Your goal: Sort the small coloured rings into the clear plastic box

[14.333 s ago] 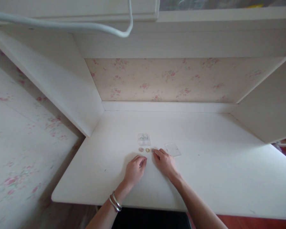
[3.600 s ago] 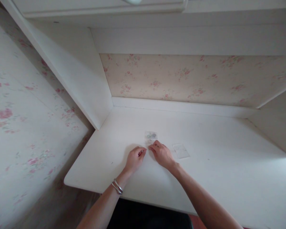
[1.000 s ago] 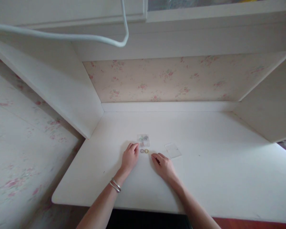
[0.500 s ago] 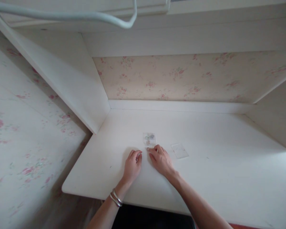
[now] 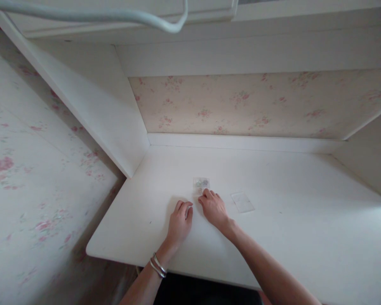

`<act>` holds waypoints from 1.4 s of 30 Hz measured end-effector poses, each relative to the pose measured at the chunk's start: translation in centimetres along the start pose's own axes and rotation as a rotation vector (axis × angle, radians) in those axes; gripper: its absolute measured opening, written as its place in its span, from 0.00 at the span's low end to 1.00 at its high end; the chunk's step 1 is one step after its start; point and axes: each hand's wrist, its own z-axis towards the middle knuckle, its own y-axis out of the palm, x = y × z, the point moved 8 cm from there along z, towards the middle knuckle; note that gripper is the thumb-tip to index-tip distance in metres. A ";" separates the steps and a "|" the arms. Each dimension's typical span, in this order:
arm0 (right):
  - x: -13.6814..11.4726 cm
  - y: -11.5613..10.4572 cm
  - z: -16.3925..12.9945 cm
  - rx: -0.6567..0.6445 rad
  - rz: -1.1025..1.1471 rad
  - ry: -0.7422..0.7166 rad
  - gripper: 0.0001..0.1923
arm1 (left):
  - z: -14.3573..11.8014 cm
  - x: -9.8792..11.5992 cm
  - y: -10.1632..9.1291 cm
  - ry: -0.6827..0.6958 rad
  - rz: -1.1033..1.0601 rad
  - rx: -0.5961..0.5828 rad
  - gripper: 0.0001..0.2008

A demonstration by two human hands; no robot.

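My right hand lies on the white desk, with its fingertips just in front of the little clear box. The fingers are bent and close together. I cannot tell if they pinch anything, because whatever may be under them is hidden. My left hand rests flat beside it, fingers loosely curled, holding nothing that I can see. Silver bangles sit on that wrist.

The box looks tiny and light, with small shiny bits inside. I think it is hard plastic and would slide easily, so I would hold it by its two sides. Its flat clear lid lies near, to the right. It looks thin and slippery, best lifted by an edge.

I see no words or labels anywhere.
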 end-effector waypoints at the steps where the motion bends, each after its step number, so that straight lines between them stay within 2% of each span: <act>1: 0.0 0.1 -0.1 -0.005 0.001 0.001 0.14 | 0.0 0.0 0.0 0.002 -0.003 0.003 0.10; 8: -0.1 0.3 -0.5 -0.045 0.068 0.041 0.15 | 0.0 0.2 0.2 0.010 -0.001 -0.016 0.09; 17: 0.7 -1.3 0.4 0.095 0.257 0.051 0.14 | 0.1 0.5 -0.1 -0.001 0.019 -0.038 0.10; 21: 1.6 -1.5 1.4 0.122 0.248 0.103 0.15 | 0.1 0.6 -0.1 -0.007 0.032 -0.043 0.10; 27: 1.5 -0.8 2.2 0.078 0.173 0.116 0.16 | 0.1 0.7 -0.1 0.004 0.038 -0.037 0.09; 31: 1.7 -1.5 1.0 0.143 0.225 0.133 0.15 | 0.1 0.7 -0.1 0.014 0.069 -0.054 0.09; 35: 3.2 -2.2 -1.4 0.257 0.381 0.202 0.14 | 0.2 1.2 0.2 0.045 0.148 -0.084 0.10; 39: 5.0 -1.4 -4.1 0.342 0.497 0.273 0.15 | 0.6 1.6 0.9 0.038 0.252 -0.116 0.10; 42: 5.4 -0.1 -5.6 0.344 0.579 0.282 0.16 | 1.3 2.0 1.6 0.038 0.306 -0.154 0.11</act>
